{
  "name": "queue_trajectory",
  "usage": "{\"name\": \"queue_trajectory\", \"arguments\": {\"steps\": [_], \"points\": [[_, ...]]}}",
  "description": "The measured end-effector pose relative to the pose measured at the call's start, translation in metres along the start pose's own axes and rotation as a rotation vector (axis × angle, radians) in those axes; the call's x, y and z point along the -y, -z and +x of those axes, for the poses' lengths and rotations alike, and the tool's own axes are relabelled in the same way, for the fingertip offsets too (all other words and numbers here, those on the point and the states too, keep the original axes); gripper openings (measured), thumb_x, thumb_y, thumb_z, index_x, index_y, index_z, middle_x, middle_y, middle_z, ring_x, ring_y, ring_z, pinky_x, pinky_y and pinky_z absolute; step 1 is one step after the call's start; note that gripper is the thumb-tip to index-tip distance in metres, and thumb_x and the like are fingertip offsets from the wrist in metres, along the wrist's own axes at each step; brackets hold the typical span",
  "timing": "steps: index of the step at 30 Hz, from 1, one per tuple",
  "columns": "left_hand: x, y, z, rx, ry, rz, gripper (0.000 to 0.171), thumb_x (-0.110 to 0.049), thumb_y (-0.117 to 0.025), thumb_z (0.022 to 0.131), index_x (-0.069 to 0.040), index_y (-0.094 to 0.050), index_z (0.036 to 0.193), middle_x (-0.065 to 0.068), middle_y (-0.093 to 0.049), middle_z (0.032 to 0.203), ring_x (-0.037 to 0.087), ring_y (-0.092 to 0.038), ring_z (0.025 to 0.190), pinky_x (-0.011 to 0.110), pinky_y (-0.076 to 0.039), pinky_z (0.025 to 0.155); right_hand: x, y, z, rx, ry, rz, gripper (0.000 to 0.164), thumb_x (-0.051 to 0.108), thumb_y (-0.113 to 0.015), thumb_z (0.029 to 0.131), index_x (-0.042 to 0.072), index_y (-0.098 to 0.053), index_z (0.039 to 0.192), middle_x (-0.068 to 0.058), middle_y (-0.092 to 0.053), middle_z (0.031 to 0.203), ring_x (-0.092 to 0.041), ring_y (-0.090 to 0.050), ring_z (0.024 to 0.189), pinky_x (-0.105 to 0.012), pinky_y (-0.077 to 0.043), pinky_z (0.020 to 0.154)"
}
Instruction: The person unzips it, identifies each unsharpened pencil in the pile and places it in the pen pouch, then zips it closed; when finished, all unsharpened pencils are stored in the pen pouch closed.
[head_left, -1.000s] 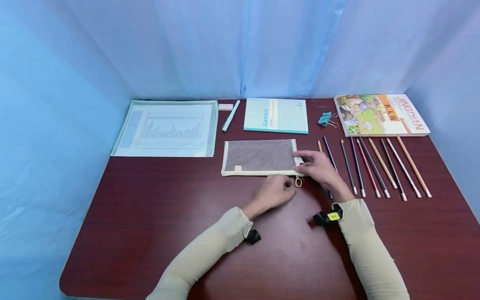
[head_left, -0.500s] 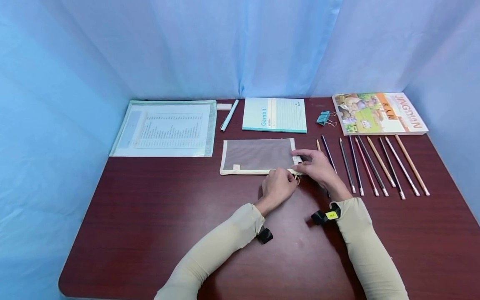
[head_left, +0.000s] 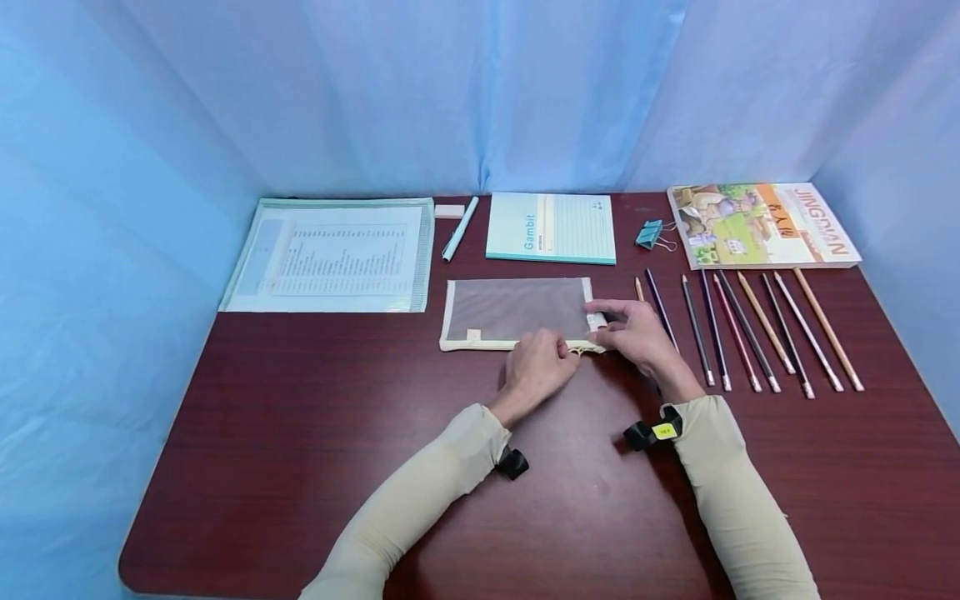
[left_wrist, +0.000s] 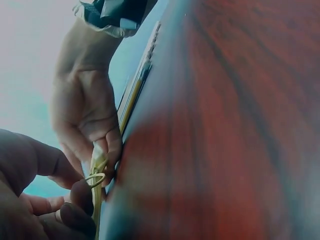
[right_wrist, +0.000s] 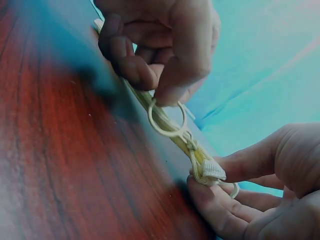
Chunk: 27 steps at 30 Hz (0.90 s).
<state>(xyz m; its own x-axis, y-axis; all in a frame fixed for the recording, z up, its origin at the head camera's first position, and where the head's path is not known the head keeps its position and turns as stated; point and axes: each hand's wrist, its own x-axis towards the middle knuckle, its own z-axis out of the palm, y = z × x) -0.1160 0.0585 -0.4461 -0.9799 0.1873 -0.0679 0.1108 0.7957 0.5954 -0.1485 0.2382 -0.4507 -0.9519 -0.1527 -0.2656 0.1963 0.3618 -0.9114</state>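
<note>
On the table point(head_left: 300, 400), the pouch point(head_left: 517, 308) lies before the notebook point(head_left: 551, 227), with the folder point(head_left: 330, 257) to the pouch's left, the pencils point(head_left: 737, 333) to its right and the book point(head_left: 761, 225) behind the pencils.

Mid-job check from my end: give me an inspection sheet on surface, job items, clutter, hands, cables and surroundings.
Surface: dark red-brown wood-grain table.
Job items: mesh pouch with zipper pull ring; whether it is fully zipped, cannot tell.
Clutter: folder, white block, pen, notebook, binder clip and book along the back; pencils at right.
Left hand: pinches the ring.
Right hand: grips the pouch's right end.
Cables: nothing seen.
Surroundings: blue curtain behind and at both sides.
</note>
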Motion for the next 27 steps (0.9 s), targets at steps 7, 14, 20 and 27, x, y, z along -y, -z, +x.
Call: {"name": "queue_trajectory", "arguments": {"steps": [7,14,20,27], "points": [[0.018,0.014,-0.002,-0.024,-0.008,0.001,0.018,-0.020,-0.069,0.079,-0.018,-0.061,0.064,-0.007,-0.055,0.059,0.009,-0.051,0.055,0.022,-0.034,0.043,-0.001,-0.002,0.001,-0.025,-0.007,-0.027,0.050,-0.009,-0.064,0.083,-0.007,-0.058,0.133,-0.003,-0.067,0.079,0.001,-0.057,0.063,-0.017,-0.051,0.057],[0.049,0.038,-0.005,-0.094,0.036,-0.018,0.016,-0.014,-0.063,0.075,-0.016,-0.056,0.061,-0.006,-0.051,0.057,0.010,-0.048,0.053,0.023,-0.036,0.044,0.000,-0.002,0.000,-0.037,-0.012,-0.062,0.051,-0.007,-0.066,0.082,-0.004,-0.060,0.133,-0.025,-0.066,0.111,0.003,-0.057,0.065,-0.016,-0.051,0.059],[0.082,0.068,-0.011,-0.140,0.087,0.026,0.018,-0.015,-0.058,0.074,-0.017,-0.051,0.058,-0.006,-0.049,0.056,0.014,-0.050,0.055,0.027,-0.039,0.048,0.001,-0.002,0.000,-0.033,-0.009,-0.050,0.051,-0.009,-0.065,0.082,-0.006,-0.059,0.133,-0.021,-0.068,0.102,0.002,-0.057,0.064,-0.017,-0.051,0.058],[0.127,0.101,-0.015,-0.204,0.193,0.071,0.020,-0.021,-0.064,0.076,-0.014,-0.058,0.059,0.002,-0.059,0.059,0.024,-0.060,0.057,0.033,-0.045,0.049,0.002,-0.003,-0.001,-0.054,-0.027,-0.068,0.050,-0.009,-0.066,0.082,-0.006,-0.060,0.131,-0.032,-0.061,0.120,0.003,-0.055,0.064,-0.015,-0.050,0.057]]}}
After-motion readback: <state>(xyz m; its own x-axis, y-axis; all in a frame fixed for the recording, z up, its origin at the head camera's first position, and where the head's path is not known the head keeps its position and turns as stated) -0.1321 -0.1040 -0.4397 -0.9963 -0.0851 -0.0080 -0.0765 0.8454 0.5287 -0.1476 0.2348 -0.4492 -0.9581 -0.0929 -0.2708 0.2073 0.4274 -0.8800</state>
